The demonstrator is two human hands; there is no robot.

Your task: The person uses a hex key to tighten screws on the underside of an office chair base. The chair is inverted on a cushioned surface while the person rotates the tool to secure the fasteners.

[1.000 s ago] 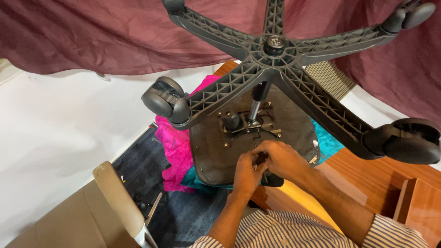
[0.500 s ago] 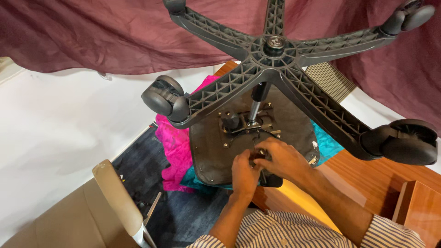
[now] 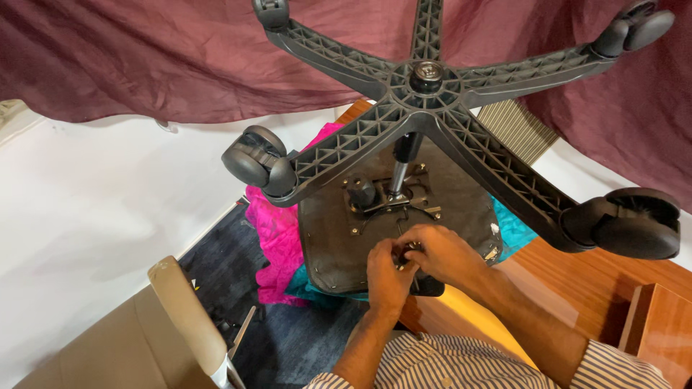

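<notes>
An office chair lies upside down on a wooden desk. Its black five-star base with castor wheels points up at me. The black underside of the seat faces me, with a metal mechanism plate and gas column. My left hand and my right hand meet at the near edge of the seat underside. Both pinch a small dark part between the fingers; what the part is stays hidden by the fingers.
Pink cloth and teal cloth lie under the seat. A maroon curtain hangs behind, against a white wall. A beige chair stands at lower left on dark carpet. A wooden box corner sits at lower right.
My hands have shifted slightly on the small part, fingers working around it. The view has dipped a little; the chair stays put.
</notes>
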